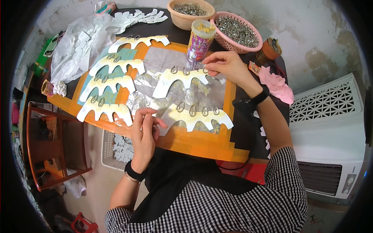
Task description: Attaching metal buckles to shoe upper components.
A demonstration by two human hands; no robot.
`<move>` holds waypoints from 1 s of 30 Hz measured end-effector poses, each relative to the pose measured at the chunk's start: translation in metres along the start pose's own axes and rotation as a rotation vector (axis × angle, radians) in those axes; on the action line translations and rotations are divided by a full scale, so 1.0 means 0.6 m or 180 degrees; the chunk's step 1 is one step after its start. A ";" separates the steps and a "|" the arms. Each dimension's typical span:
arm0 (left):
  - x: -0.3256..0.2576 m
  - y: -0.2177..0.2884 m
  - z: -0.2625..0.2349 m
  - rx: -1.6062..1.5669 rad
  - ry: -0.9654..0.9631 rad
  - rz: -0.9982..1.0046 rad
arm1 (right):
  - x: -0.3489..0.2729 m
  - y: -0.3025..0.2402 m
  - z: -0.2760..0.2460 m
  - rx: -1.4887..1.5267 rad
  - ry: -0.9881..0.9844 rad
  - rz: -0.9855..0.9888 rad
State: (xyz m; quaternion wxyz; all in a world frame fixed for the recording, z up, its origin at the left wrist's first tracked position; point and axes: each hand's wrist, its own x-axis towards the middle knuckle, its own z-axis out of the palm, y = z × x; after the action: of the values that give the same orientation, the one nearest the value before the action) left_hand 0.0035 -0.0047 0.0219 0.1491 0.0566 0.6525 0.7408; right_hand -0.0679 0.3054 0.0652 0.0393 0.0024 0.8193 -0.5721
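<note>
White strip runs eight-to-two; right hand, nearer, at two o'clock, pinches a metal loop (probably; partly masked); left hand, seven o'clock, loosely uncurled.

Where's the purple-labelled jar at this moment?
In the head view, the purple-labelled jar stands just right of centre, far on the table, in front of the tan bowl, left of the pink basket and near the right hand.
</note>
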 end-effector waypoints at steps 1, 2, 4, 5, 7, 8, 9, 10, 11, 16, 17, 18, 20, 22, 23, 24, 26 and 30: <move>-0.005 -0.010 -0.005 0.0070 0.0128 0.0160 | 0.011 0.003 0.004 -0.0205 -0.0013 -0.0017; -0.008 -0.021 -0.009 0.0140 0.0252 0.0318 | 0.021 0.010 0.006 -0.0222 -0.0022 -0.0022; -0.010 -0.045 -0.013 0.0124 0.0286 0.0466 | 0.037 0.023 0.011 -0.0271 -0.0004 0.0030; -0.011 -0.053 -0.015 0.0347 0.0249 0.0713 | 0.042 0.021 0.014 -0.0381 -0.0013 0.0104; -0.011 -0.054 -0.015 0.0659 0.0168 0.0972 | 0.057 0.036 0.018 -0.0526 -0.0059 -0.0073; -0.010 -0.053 -0.014 0.0651 0.0171 0.0962 | 0.062 0.043 0.020 -0.0664 -0.0089 -0.0252; -0.009 -0.051 -0.014 0.0565 0.0213 0.0876 | 0.065 0.050 0.020 -0.0667 -0.0095 -0.0243; -0.006 -0.051 -0.013 0.0473 0.0251 0.0792 | 0.068 0.053 0.020 -0.0689 -0.0099 -0.0217; -0.005 -0.050 -0.013 0.0461 0.0250 0.0785 | 0.070 0.056 0.019 -0.0710 -0.0101 -0.0192; -0.002 -0.047 -0.018 0.0428 0.0162 0.0532 | 0.069 0.067 0.021 -0.0847 -0.0033 -0.0209; -0.003 -0.047 -0.019 0.0429 0.0164 0.0525 | 0.068 0.070 0.023 -0.0893 0.0058 -0.0269; -0.003 -0.048 -0.020 0.0386 0.0173 0.0555 | 0.068 0.072 0.025 -0.0891 0.0055 -0.0264; -0.003 -0.049 -0.018 0.0334 0.0171 0.0582 | 0.067 0.078 0.027 -0.0911 0.0144 -0.0328; -0.003 -0.046 -0.017 0.0143 0.0173 0.0506 | 0.067 0.086 0.030 -0.0997 0.0241 -0.0411; -0.003 -0.047 -0.017 0.0141 0.0166 0.0504 | 0.066 0.088 0.031 -0.1081 0.0336 -0.0502; -0.004 -0.048 -0.017 0.0159 0.0171 0.0524 | 0.065 0.089 0.032 -0.1083 0.0341 -0.0498; -0.004 -0.048 -0.017 0.0171 0.0173 0.0547 | 0.062 0.085 0.036 -0.1274 0.0326 -0.0696; -0.004 -0.048 -0.016 0.0206 0.0185 0.0590 | 0.057 0.088 0.038 -0.1548 0.0492 -0.0939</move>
State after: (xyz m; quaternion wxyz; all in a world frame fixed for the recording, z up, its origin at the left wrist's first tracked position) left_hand 0.0071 -0.0117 -0.0077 0.0591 0.1001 0.6720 0.7313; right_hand -0.0982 0.3008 0.0053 -0.1073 -0.0826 0.9244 -0.3566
